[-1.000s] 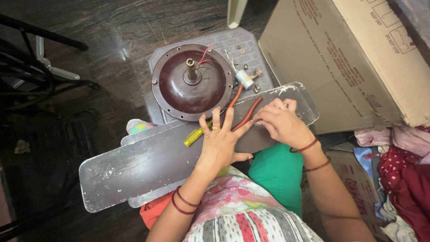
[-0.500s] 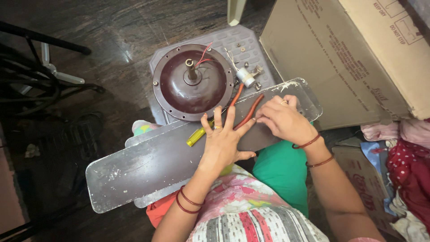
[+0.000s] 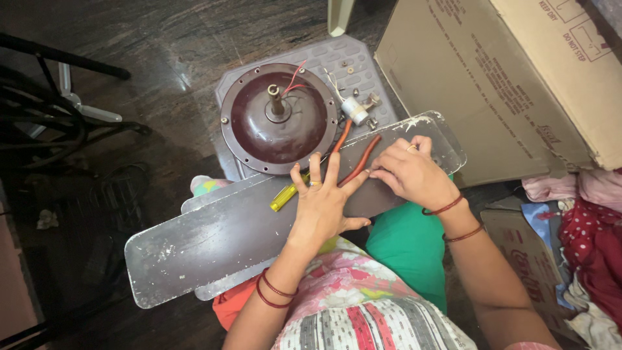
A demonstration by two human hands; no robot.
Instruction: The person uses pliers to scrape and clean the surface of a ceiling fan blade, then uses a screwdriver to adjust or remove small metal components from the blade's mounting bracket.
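Head view: lying across the lap, long brown fan blade (image 3: 246, 240), below the fan motor (image 3: 278, 118). Pressing flat near its middle, left hand (image 3: 321, 207), fingers spread. Resting at the right end, right hand (image 3: 411, 174), fingers curled, grip unclear. Probably stiff, light; gripping both ends likely best.

A long fan blade (image 3: 214, 240) is dark brown, speckled with pale grey dust and white scuffs. The round fan motor (image 3: 278, 120) is glossy maroon, with red and white wires. It sits on a grey plastic stool (image 3: 363, 61). A screwdriver (image 3: 288, 196) has a translucent yellow handle. Two pliers handles (image 3: 359, 162) are orange-red. The cardboard box (image 3: 512, 84) is tan. The floor (image 3: 142, 78) is dark brown with pale streaks. Dark red bangles circle both wrists.
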